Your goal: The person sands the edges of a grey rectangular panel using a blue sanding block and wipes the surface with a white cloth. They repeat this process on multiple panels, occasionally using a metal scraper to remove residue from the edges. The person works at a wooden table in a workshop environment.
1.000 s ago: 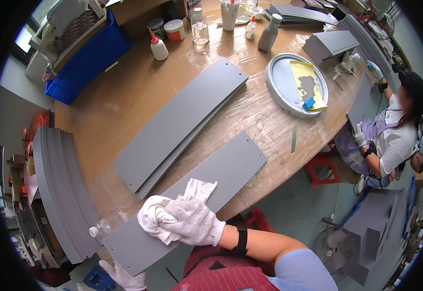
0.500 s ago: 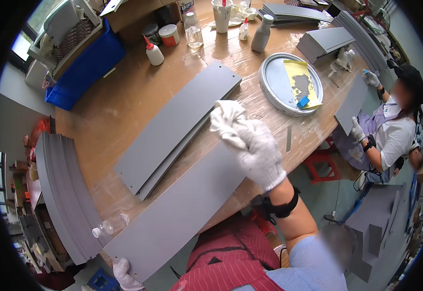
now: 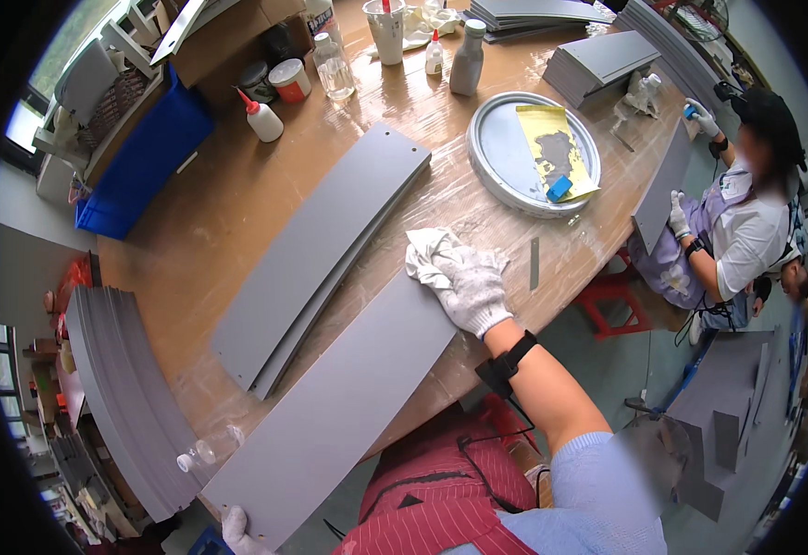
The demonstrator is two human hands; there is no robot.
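— Grip at nearest point, left gloved hand (image 3: 236,530)?
— Fingertip contact on near corner of long grey panel (image 3: 330,398); rest mostly hidden, cannot tell whether closed.
— Location of panel?
— Set aslant on film-covered table (image 3: 168,301), with near end beyond table edge; just left, clear plastic bottle (image 3: 214,449) on its side.
— Condition of right gloved hand (image 3: 472,287)?
— Closed around crumpled white cloth (image 3: 432,252), over far end of panel.
— Items beyond?
— Noted: two stacked grey panels (image 3: 325,250) left of cloth, narrow grey-green strip (image 3: 534,264) right of hand. Farther, round rimmed lid (image 3: 501,162) with yellow sheet (image 3: 530,128) and blue block (image 3: 559,190) on top. Then white squeeze bottle (image 3: 265,123) with red cap, upright; grey bottle (image 3: 467,67), upright.
— Anyone nearby?
— Seen at right: seated co-worker (image 3: 746,222), gloved, handling another grey panel (image 3: 663,185).
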